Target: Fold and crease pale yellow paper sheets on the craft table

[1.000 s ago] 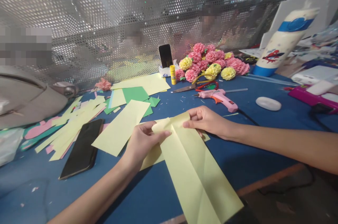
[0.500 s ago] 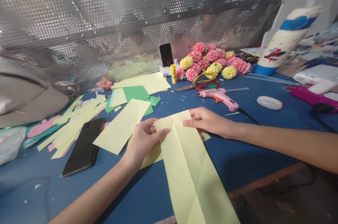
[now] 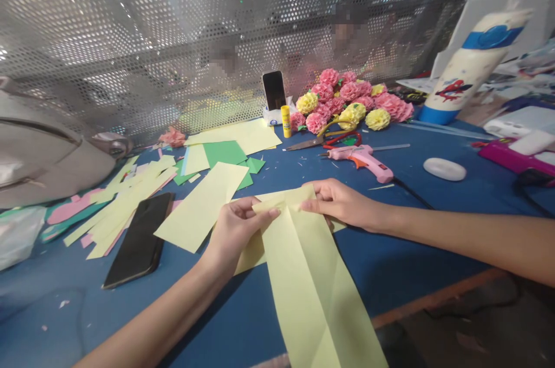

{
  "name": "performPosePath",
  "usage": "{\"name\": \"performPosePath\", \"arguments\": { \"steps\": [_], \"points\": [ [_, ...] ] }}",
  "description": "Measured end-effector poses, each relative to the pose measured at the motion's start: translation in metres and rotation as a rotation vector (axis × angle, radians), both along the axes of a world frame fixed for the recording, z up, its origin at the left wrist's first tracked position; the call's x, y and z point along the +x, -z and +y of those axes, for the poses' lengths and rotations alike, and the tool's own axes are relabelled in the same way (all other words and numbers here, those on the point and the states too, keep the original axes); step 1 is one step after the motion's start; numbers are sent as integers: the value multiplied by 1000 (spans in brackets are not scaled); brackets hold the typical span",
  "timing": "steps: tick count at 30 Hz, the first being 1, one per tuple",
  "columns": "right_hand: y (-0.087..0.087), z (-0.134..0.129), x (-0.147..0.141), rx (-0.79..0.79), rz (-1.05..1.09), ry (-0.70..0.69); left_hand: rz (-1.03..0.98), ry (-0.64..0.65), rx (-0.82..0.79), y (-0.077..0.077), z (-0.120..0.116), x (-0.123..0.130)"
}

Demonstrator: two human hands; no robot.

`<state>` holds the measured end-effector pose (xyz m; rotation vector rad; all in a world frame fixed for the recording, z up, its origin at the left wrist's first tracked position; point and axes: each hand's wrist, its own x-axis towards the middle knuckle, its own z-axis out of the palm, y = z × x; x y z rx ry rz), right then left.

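Note:
A long pale yellow sheet of paper with a lengthwise crease hangs from both hands toward the near table edge. My left hand pinches its upper left corner between thumb and fingers. At the upper right corner, my right hand grips it with the thumb on top and fingers behind. The far edge is bent over between the two thumbs. Under the sheet lies another pale yellow piece, mostly covered. Left of my left hand rests a loose pale yellow rectangle.
A black phone and cut paper strips lie left. Beyond the hands are a pink glue gun, scissors, a glue stick and paper flowers. A bottle and white oval object stand right.
The far edge of the held sheet has been bent over toward me between the thumbs. Both hands keep their grip in nearly the same place.

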<state>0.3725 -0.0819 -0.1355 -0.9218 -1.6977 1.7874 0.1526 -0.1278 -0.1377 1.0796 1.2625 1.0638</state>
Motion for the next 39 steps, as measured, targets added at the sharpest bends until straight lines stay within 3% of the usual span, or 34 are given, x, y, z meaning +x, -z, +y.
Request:
{"name": "performPosePath", "arguments": {
  "steps": [5,11,16,30,39],
  "points": [
    [1,0,0,-5,15,-4,13,1,8,-2,1,0],
    [-4,0,0,79,-17,45,116,115,16,-4,1,1],
    [-4,-2,-3,4,8,35,228,102,26,-7,-3,4],
    [-4,-4,-1,-93,74,1,25,131,-57,-9,-4,7],
    [-3,-5,-3,-63,83,46,0,117,-55,-11,-7,8]
  ]
}}
